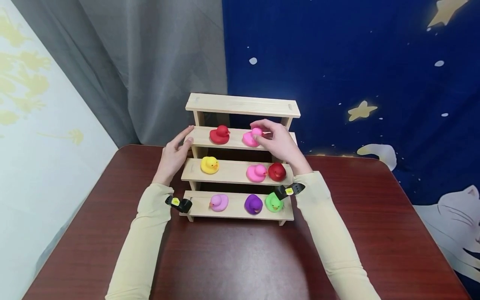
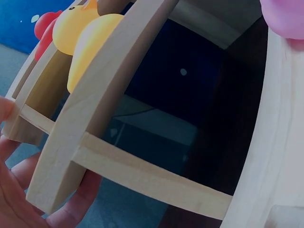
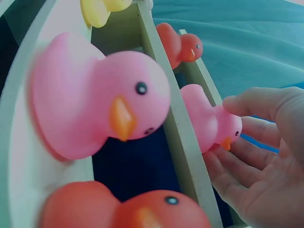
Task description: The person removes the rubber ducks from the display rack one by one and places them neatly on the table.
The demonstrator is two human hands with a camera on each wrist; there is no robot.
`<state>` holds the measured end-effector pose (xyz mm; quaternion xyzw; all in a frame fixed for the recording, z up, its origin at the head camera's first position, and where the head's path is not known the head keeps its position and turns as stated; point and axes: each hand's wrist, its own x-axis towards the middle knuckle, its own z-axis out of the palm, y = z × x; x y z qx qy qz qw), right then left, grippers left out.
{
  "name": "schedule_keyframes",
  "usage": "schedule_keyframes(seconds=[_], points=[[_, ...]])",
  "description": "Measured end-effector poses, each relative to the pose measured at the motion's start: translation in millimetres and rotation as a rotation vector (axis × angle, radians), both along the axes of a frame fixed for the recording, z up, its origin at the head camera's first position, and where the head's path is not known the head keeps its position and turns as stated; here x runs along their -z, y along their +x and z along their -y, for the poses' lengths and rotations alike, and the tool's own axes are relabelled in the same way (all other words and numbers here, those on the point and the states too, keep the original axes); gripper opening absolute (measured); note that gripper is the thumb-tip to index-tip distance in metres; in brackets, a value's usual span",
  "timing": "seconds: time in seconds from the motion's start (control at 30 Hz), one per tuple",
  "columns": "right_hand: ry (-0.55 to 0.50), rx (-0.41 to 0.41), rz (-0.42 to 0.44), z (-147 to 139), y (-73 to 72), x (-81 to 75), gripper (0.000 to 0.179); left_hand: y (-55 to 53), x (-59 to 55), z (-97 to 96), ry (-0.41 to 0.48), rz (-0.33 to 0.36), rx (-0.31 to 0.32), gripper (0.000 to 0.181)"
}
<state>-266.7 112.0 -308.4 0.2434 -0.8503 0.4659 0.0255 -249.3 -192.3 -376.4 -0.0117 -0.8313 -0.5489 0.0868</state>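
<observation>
On the second tier from the top of a stepped wooden rack [image 1: 240, 106], my right hand [image 1: 280, 143] holds a pink rubber duck [image 1: 249, 139] around its head. The right wrist view shows the thumb [image 3: 244, 103] at that duck's head, with the other fingers curved behind and below it. My left hand [image 1: 172, 158] grips the rack's left end by the same tier. Seen from the left wrist, its fingers [image 2: 76, 204] wrap around the wooden end. A red duck [image 1: 219, 135] sits left of the held pink one.
One tier down sit a yellow duck [image 1: 209, 165], another pink duck [image 1: 256, 173] and a dark red duck [image 1: 277, 171]. The bottom tier carries lilac [image 1: 219, 202], purple [image 1: 253, 204] and green [image 1: 274, 202] ducks. The rack stands on a brown table [image 1: 240, 258], before curtains.
</observation>
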Motion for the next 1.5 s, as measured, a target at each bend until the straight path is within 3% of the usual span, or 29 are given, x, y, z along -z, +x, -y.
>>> schedule_keyframes(seconds=[0.23,0.5,0.77,1.5], points=[[-0.086,0.027,-0.006,-4.3,3.1,9.4,0.034,1.1,2.8,-1.0,0.003,0.002,-0.001,0.045],[-0.104,0.049,0.019,-8.7,13.7,7.4,0.035,1.0,3.7,-0.6,0.009,-0.001,0.001,0.046],[-0.131,0.056,-0.013,-16.5,22.0,6.0,0.033,0.2,2.7,-0.3,0.005,0.001,-0.001,0.046],[-0.193,0.130,-0.026,-43.1,41.7,14.9,0.034,-0.5,-0.7,2.2,-0.004,0.012,0.014,0.047]])
